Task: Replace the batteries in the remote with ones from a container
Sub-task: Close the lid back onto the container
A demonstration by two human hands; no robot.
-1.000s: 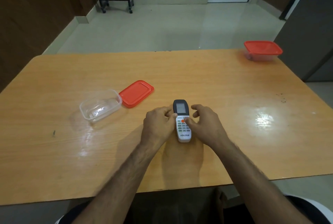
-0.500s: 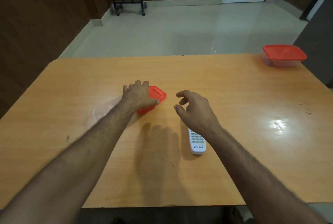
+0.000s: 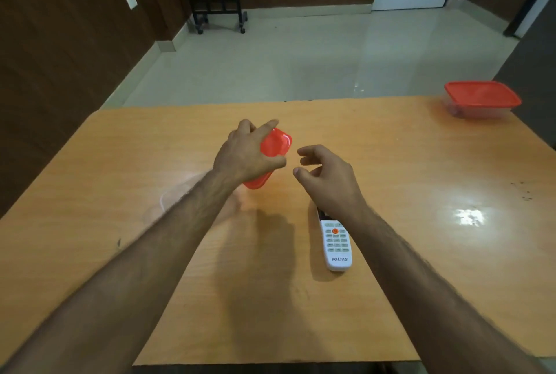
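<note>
A white remote (image 3: 336,245) marked VOLTAS lies buttons up on the wooden table (image 3: 421,283), its dark top end hidden under my right wrist. My left hand (image 3: 245,155) grips a red lid (image 3: 275,145) and holds it tilted above the table. My right hand (image 3: 326,181) hovers beside the lid with curled fingers apart, holding nothing. A clear open container (image 3: 171,197) sits left of the lid, mostly hidden behind my left forearm and blurred.
A second clear container with a red lid (image 3: 481,99) stands at the table's far right corner. Beyond the table lies tiled floor, with a black wheeled stand (image 3: 218,3) against the dark wall.
Both hands left the remote, which now lies flat on the table. My left hand reached to the red lid, took hold of it and lifted it off the table.
</note>
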